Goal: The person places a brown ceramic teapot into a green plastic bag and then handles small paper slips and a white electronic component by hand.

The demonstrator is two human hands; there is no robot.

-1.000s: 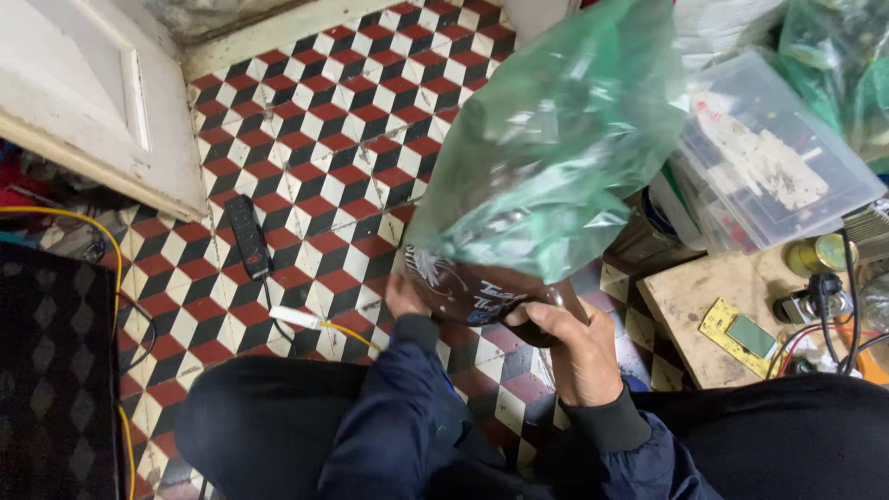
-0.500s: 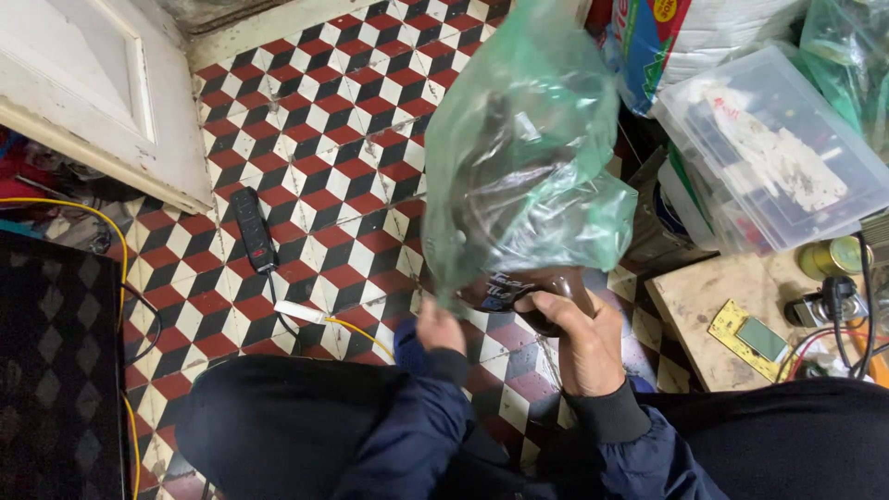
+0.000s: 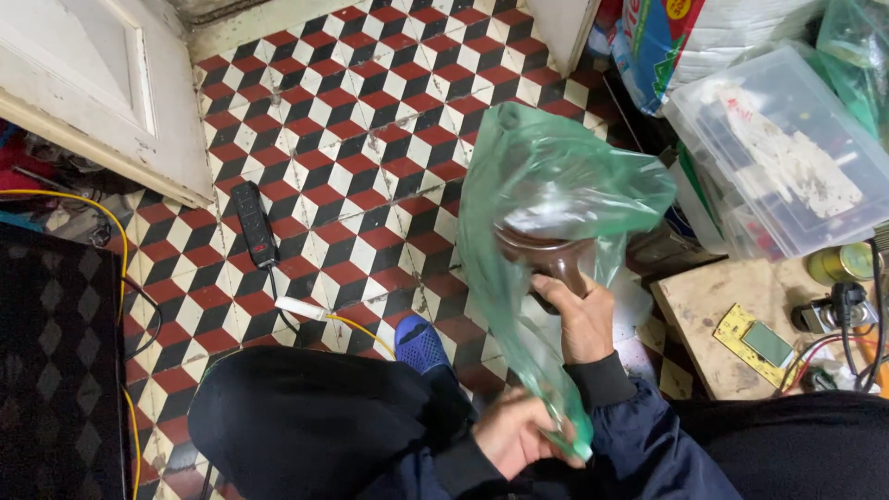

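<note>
One green plastic bag (image 3: 556, 204) is held above the tiled floor (image 3: 370, 139), a dark brown object (image 3: 546, 259) inside it. Right hand (image 3: 579, 319) is clamped on that object through the plastic; left hand (image 3: 519, 433) is closed around the bag's lower end. Blue shoe (image 3: 424, 344) lies just below.

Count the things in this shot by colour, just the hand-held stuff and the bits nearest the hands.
Green: 1, the plastic bag, gripped by the left hand and right hand
Brown: 1, the object inside it
Blue: 1, the shoe
Black: 1, the power strip
Total: 4
</note>
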